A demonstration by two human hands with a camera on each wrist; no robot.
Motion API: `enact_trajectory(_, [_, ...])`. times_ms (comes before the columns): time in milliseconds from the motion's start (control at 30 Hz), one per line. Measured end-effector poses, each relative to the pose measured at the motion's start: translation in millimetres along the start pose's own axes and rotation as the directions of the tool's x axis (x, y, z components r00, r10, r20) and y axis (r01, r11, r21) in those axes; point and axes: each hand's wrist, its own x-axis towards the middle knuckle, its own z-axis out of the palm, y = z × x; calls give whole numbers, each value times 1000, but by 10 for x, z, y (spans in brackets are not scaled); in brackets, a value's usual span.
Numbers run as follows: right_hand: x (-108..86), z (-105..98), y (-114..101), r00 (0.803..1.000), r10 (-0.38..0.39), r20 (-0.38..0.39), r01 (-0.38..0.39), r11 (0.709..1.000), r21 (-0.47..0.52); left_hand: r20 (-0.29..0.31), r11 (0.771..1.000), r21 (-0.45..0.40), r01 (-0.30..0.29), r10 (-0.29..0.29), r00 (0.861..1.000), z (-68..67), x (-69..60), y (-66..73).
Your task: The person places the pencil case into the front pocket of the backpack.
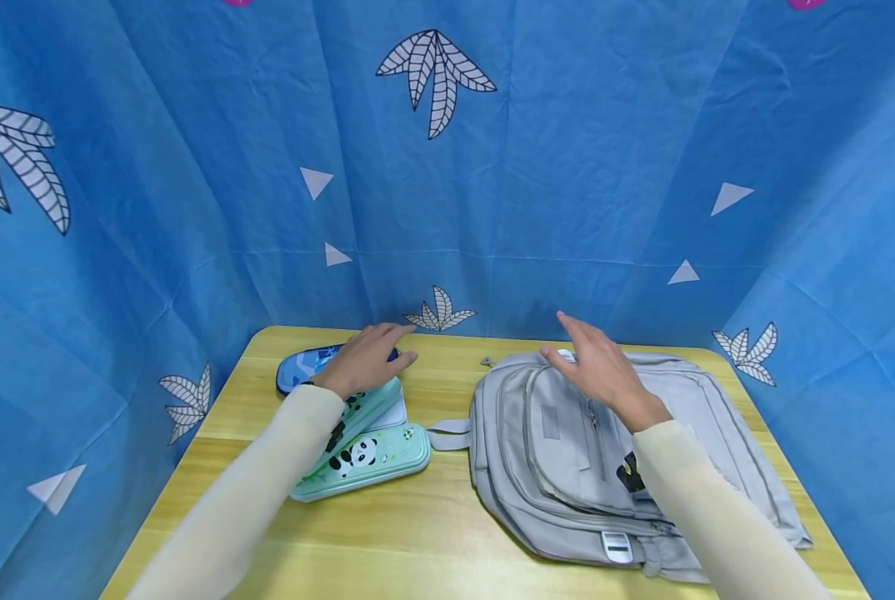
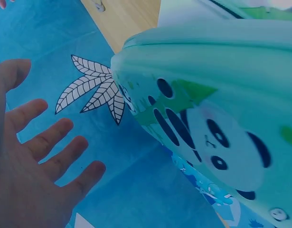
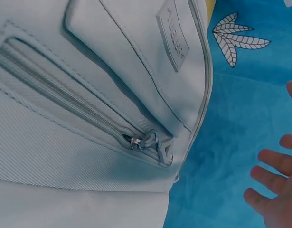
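Backpack [image 1: 563,446] (pencil cases [image 1: 383,454] beside it) lies beneath the right hand [image 1: 603,368].

- I see a flat-lying grey cloth backpack [image 3: 65,147], matt, with a fine diagonal rib in its weave on the close right-wrist view.
- Its silvery zip slider [image 3: 138,142] looks like metal, with small glints.
- The grey lettered rectangular patch [image 3: 173,37] reads to me as smooth, rubbery and matt, with raised characters.
- Its pale rectangular strap buckle [image 1: 617,547] looks hard and smooth; plastic or metal, I cannot tell.
- I have 2 mint-green, elongated, panda-printed pencil cases, both smooth with a soft sheen: the upper case [image 2: 259,71] and the lower case [image 1: 397,457].
- The pale-yellow tabletop [image 1: 387,542] shows wood grain under a satin finish.
- My backdrop is a blue leaf-printed cloth curtain [image 1: 432,208], matt and creased.
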Motion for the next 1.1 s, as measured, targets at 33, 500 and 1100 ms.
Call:
enact_trajectory(33, [-15, 8, -1, 1000, 0, -1, 0, 1000, 3, 3, 1000, 0, -1, 1, 1000, 3, -21, -4])
enact_trajectory(500, [-208, 118, -59, 998, -60, -29, 60, 998, 22, -7, 1000, -11, 5, -5, 1000, 47, -314, -73])
enact_trajectory(1100, [-466, 265, -214, 988, -137, -65, 138, 990, 17, -51, 997, -75, -5, 1, 999, 58, -755, -278])
